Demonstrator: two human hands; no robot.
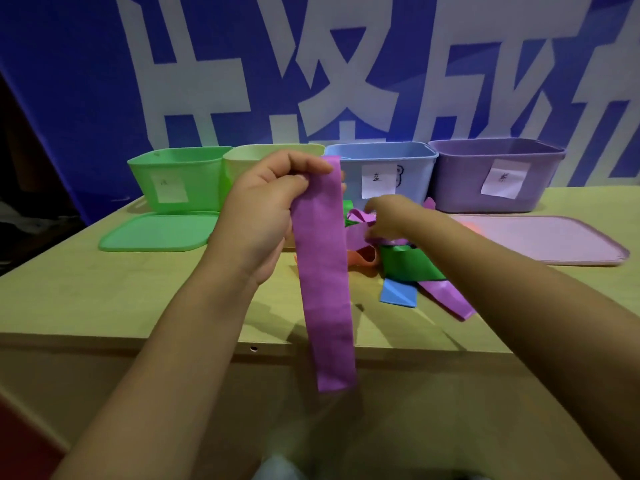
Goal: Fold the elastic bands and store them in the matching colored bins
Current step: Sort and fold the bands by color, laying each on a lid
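Meanwhile, the left grip (pixel 266 202) is pinching a purple band (pixel 325 278), hanging unfolded below it. Beyond, the right grip (pixel 388 216) is reaching into the unsorted pile (pixel 408 261), fingers hidden. Purple bin (pixel 495 178) is waiting farther back.

4 bins (pixel 382 174), 2 lids (pixel 159 233), 2 hands (pixel 263 209), approx 6 elastic bands (pixel 325 271)

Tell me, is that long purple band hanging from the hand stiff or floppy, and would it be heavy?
Probably floppy: the purple band hangs straight down from the left hand, which pinches only its top end. Likely light too, since a fingertip pinch seems enough to carry it. The other bands in the pile lie creased and folded over, so it should bend easily for folding.
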